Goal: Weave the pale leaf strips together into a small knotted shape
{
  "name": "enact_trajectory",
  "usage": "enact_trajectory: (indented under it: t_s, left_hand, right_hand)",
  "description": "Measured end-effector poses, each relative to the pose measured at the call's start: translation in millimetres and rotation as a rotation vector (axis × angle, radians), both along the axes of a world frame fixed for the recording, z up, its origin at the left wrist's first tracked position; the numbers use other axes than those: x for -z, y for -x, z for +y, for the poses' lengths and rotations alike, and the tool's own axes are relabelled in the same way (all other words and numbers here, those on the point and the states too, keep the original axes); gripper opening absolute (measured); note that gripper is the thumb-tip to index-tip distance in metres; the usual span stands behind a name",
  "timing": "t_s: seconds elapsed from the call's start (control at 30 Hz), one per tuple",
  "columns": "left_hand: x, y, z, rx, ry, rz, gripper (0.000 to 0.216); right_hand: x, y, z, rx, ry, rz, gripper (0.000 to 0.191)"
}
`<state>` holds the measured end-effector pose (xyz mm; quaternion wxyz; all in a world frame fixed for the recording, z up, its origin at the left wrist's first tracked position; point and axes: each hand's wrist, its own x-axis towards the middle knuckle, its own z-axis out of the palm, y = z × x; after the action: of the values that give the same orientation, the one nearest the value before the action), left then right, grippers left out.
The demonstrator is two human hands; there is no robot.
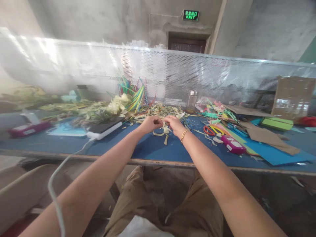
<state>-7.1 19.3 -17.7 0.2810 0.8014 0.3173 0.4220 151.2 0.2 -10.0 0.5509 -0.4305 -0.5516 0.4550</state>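
Observation:
Above the blue tabletop (pixel 158 149), my left hand (pixel 151 125) and my right hand (pixel 175 125) almost meet, fingers closed in a pinch. A pale yellow strip (pixel 166 133), knotted or curled, hangs between them, its ends drooping toward the table. Both sets of fingertips appear to hold it, though the exact grip is too small to see. Just beyond my hands lies a heap of shredded pale strips (pixel 159 110). A gold chain bracelet (pixel 183 135) circles my right wrist.
Left stand a white device with a cable (pixel 105 131) and a tangled strip pile (pixel 95 113). Coloured strips (pixel 137 98) and a glass bottle (pixel 192 102) stand behind. Right lie a purple box (pixel 232 144), blue sheets (pixel 276 154) and brown cardboard (pixel 271 136). A perforated metal screen (pixel 172 72) borders the back.

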Motion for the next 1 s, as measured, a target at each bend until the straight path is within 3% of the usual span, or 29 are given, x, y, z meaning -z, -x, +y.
enact_trajectory:
  t_s: [0.1,0.23,0.4,0.53,0.67,0.83,1.0]
  left_hand:
    - [-1.2,-1.5,-3.6,0.141,0.144,-0.036,0.020]
    - [-3.2,-0.3,-8.4,0.190,0.274,-0.131,0.025]
    - [-2.8,0.2,-10.7,0.220,0.437,-0.237,0.042]
    - [-3.9,-1.4,-14.5,0.234,0.544,-0.250,0.032]
    - [-5.3,-3.1,-18.8,0.267,0.561,-0.223,0.031]
    - [-2.8,-4.5,-16.7,0.182,0.511,-0.178,0.029]
    - [-2.4,-2.1,-10.8,0.075,0.494,-0.268,0.031]
  right_hand:
    - [-0.9,-1.2,1.6,0.070,-0.028,0.050,0.015]
    - [-1.2,-2.3,4.6,0.143,-0.078,0.096,0.021]
    - [-0.1,-2.4,7.8,0.064,-0.149,0.104,0.025]
    - [1.3,-1.6,9.3,0.031,-0.202,0.109,0.027]
    - [3.6,0.4,9.9,-0.004,-0.219,0.095,0.026]
    - [5.6,1.7,10.0,0.025,-0.275,0.002,0.025]
    - [5.2,-5.1,10.6,0.126,-0.358,-0.261,0.026]
